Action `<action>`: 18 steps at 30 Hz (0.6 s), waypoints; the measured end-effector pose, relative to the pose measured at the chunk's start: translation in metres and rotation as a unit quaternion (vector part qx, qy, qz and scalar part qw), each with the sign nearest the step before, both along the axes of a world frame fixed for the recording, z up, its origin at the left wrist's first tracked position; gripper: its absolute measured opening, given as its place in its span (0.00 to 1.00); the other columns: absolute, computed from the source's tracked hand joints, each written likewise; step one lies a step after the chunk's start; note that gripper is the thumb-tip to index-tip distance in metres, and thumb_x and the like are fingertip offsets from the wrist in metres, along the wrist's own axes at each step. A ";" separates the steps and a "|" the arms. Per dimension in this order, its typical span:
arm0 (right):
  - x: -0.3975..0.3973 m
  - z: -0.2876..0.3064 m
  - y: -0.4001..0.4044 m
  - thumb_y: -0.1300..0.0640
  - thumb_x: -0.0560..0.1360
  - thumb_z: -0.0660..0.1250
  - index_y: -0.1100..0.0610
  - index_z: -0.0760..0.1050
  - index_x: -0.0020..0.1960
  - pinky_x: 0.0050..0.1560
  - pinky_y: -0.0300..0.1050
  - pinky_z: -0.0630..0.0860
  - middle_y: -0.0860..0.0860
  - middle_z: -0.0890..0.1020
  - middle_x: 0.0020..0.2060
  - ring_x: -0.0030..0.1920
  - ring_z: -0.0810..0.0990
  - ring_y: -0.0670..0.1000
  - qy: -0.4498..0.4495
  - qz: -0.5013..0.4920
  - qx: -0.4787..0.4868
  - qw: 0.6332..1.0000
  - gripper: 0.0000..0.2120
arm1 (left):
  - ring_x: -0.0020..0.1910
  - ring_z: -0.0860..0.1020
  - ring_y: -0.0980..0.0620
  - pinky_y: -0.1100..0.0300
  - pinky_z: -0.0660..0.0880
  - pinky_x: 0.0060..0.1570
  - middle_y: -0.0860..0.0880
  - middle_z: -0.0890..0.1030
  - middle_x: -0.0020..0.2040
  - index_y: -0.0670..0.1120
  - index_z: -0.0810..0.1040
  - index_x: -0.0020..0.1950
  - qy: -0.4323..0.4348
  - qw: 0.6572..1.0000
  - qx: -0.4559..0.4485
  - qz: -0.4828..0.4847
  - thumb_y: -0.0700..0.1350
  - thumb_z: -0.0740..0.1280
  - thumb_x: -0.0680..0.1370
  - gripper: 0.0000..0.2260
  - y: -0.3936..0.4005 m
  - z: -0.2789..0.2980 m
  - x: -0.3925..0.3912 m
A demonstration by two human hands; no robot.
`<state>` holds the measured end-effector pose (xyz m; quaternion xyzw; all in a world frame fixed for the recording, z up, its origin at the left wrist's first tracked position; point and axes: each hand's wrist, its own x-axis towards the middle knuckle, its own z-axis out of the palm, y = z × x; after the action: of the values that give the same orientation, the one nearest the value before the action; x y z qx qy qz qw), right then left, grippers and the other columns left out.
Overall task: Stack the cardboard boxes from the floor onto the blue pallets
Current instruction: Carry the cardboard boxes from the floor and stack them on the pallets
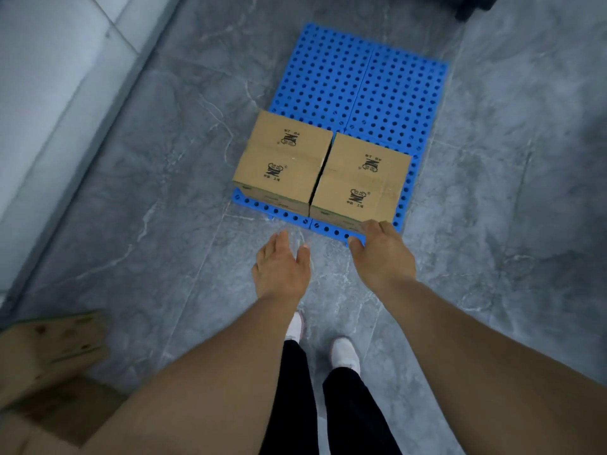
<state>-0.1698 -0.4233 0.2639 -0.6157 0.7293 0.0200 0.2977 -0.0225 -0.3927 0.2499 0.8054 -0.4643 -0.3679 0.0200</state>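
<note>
Floor (131, 192) of grey marbled tile takes up most of your view, and on it lie the blue pallets (361, 80), joined into one perforated platform whose far half is bare. Two cardboard boxes sit side by side on the near edge: the left box (282, 162) and the right box (361, 182), nearly touching, with a thin dark gap between them. So, as a judgement, you are early in the job: two are placed, much pallet surface is free, and more cardboard (49, 353), blurred, waits at the lower left corner of your view. How many boxes remain cannot be told. Your right hand (382, 254) reaches forward, fingers relaxed and spread, its fingertips at the near lower corner of the right box and the pallet rim; it grips nothing. Your left hand (282, 267) hangs just short of the pallet over the tile, fingers straight and loose, touching nothing.
</note>
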 end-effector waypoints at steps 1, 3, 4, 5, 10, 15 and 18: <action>0.002 0.013 0.003 0.50 0.80 0.55 0.57 0.66 0.66 0.45 0.46 0.66 0.53 0.71 0.60 0.58 0.72 0.56 0.001 0.018 -0.003 1.000 0.18 | 0.74 0.55 0.46 0.49 0.54 0.71 0.47 0.58 0.76 0.48 0.54 0.76 -0.003 1.000 -0.002 0.015 0.56 0.53 0.81 0.26 0.008 0.014 0.004; 0.007 0.038 0.009 0.50 0.80 0.55 0.57 0.67 0.66 0.45 0.46 0.66 0.54 0.71 0.60 0.58 0.72 0.56 0.007 0.050 -0.008 0.999 0.18 | 0.74 0.55 0.46 0.49 0.53 0.71 0.47 0.58 0.76 0.48 0.54 0.76 -0.004 0.999 -0.002 0.045 0.55 0.53 0.81 0.26 0.022 0.040 0.012; 0.010 0.049 0.011 0.49 0.80 0.55 0.57 0.67 0.66 0.45 0.46 0.66 0.54 0.71 0.60 0.58 0.71 0.56 0.008 0.066 -0.013 0.998 0.18 | 0.74 0.55 0.46 0.50 0.53 0.71 0.47 0.58 0.76 0.48 0.55 0.76 -0.004 0.998 -0.006 0.059 0.55 0.53 0.81 0.26 0.029 0.051 0.017; 0.012 0.061 0.013 0.49 0.80 0.55 0.57 0.67 0.66 0.47 0.47 0.68 0.54 0.71 0.60 0.59 0.71 0.56 0.006 0.084 -0.020 0.996 0.19 | 0.74 0.55 0.46 0.50 0.53 0.72 0.47 0.58 0.76 0.48 0.55 0.76 -0.004 0.997 -0.013 0.072 0.55 0.53 0.81 0.25 0.036 0.062 0.021; 0.033 0.109 0.027 0.45 0.80 0.51 0.58 0.67 0.67 0.51 0.50 0.71 0.56 0.71 0.62 0.61 0.70 0.57 0.010 0.189 -0.047 0.981 0.22 | 0.74 0.56 0.47 0.50 0.52 0.73 0.47 0.59 0.76 0.47 0.56 0.76 -0.007 0.988 -0.027 0.151 0.56 0.50 0.81 0.25 0.078 0.109 0.036; 0.071 0.143 0.049 0.44 0.81 0.48 0.60 0.68 0.63 0.49 0.49 0.70 0.57 0.72 0.60 0.59 0.71 0.57 0.013 0.295 -0.068 0.953 0.23 | 0.75 0.56 0.47 0.51 0.51 0.74 0.47 0.58 0.76 0.47 0.56 0.76 -0.002 0.961 -0.036 0.275 0.56 0.48 0.81 0.25 0.131 0.143 0.051; 0.104 0.160 0.066 0.44 0.81 0.48 0.58 0.67 0.66 0.52 0.49 0.70 0.56 0.71 0.62 0.61 0.70 0.57 -0.004 0.356 -0.058 0.933 0.24 | 0.75 0.56 0.47 0.51 0.51 0.73 0.47 0.58 0.76 0.47 0.57 0.76 -0.014 0.937 -0.040 0.347 0.57 0.48 0.81 0.25 0.169 0.160 0.065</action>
<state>-0.0655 -0.3571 0.4238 -0.8512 0.4609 0.0795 0.2380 0.0423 -0.2241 0.4102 0.9198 -0.1708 -0.3086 0.1719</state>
